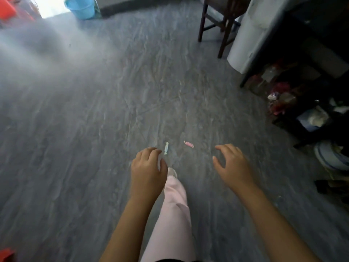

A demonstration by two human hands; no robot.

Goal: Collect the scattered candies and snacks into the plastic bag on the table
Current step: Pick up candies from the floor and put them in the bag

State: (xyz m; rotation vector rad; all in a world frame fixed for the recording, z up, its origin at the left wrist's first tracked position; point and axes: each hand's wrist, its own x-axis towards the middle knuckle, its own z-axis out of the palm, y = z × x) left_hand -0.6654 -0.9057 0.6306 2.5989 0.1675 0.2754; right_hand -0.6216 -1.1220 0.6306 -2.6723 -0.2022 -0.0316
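Two wrapped candies lie on the grey floor: a pale blue-white candy [166,148] and a pink candy [188,144] a little to its right. My left hand [147,173] hovers just below and left of the pale candy, fingers curled loosely, holding nothing. Off to the right of the pink candy, my right hand [232,164] has its fingers spread and is empty. Neither hand touches a candy. No plastic bag can be made out with certainty.
My leg in pink trousers [175,208] and a shoe [172,173] step forward between my arms. A dark table [294,33] with clutter [283,99] beneath it stands right. A wooden chair [222,21] and a blue bucket [81,7] stand at the back.
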